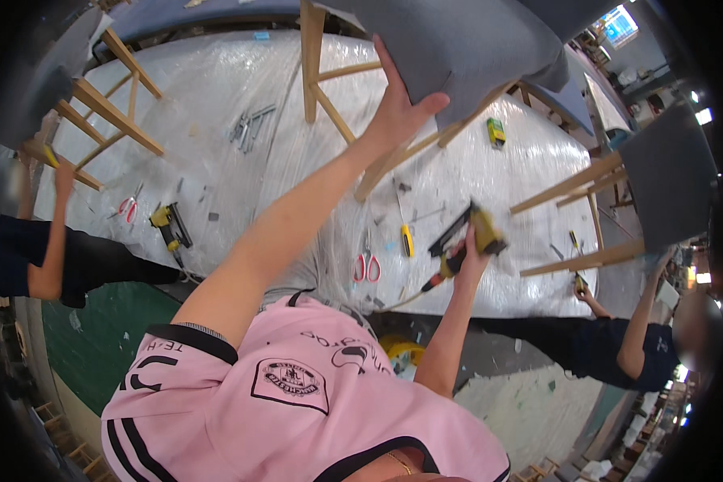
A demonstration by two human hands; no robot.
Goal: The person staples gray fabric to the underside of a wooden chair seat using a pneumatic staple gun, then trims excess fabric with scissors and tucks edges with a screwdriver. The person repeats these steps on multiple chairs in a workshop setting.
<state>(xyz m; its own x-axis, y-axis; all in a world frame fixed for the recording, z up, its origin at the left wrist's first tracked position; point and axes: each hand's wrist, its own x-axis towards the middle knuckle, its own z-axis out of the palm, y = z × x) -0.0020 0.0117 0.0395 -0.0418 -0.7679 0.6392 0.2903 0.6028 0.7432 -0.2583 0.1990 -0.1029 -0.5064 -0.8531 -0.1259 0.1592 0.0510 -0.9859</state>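
My left hand (402, 112) grips the edge of a grey upholstered chair (474, 48) with pale wooden legs, thumb and one finger spread along the fabric. The chair stands tilted on the plastic-covered table (241, 185), its lower legs pointing toward me. In my right hand (475, 247) is a yellow and black staple gun (487, 229) with an air hose, held just above the table and slightly blurred. Between my arms lie red-handled scissors (367, 268) and a yellow-handled screwdriver (408, 241).
A second staple gun (169, 226), more scissors (128, 207), metal rods (249, 127) and a green and yellow box (496, 133) lie on the table. Co-workers at left (48, 257) and right (610, 345) handle other grey chairs (671, 177). Fabric scraps are scattered about.
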